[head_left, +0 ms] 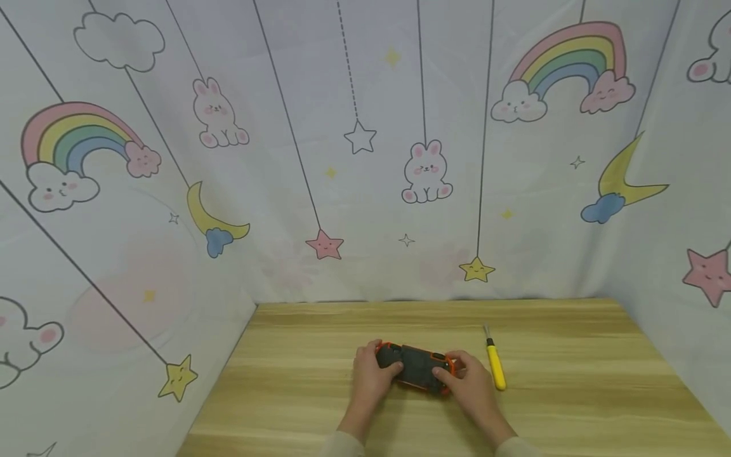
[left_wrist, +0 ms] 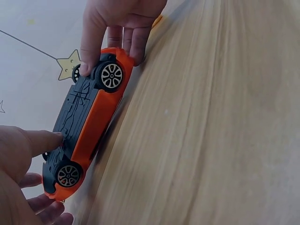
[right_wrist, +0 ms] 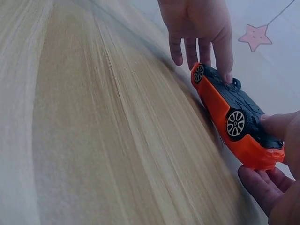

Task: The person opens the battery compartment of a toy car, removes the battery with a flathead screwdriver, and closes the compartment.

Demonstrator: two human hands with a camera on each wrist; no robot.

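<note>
An orange toy car [head_left: 419, 368] is held upside down low over the table, its black underside facing up. In the left wrist view the toy car [left_wrist: 86, 117] shows its spoked wheels and orange side. My left hand [head_left: 370, 377] grips one end, thumb on the underside and fingers below. The other end is gripped by my right hand [head_left: 471, 381], its thumb also pressing the black base. Right of that hand lies a screwdriver [head_left: 495, 365] with a yellow handle and a metal tip pointing away. The car's roof is hidden beneath.
The wood-grain table [head_left: 297, 355] extends around the hands. White cloth walls [head_left: 365, 190] printed with rabbits, stars and rainbows rise at its back, left and right edges.
</note>
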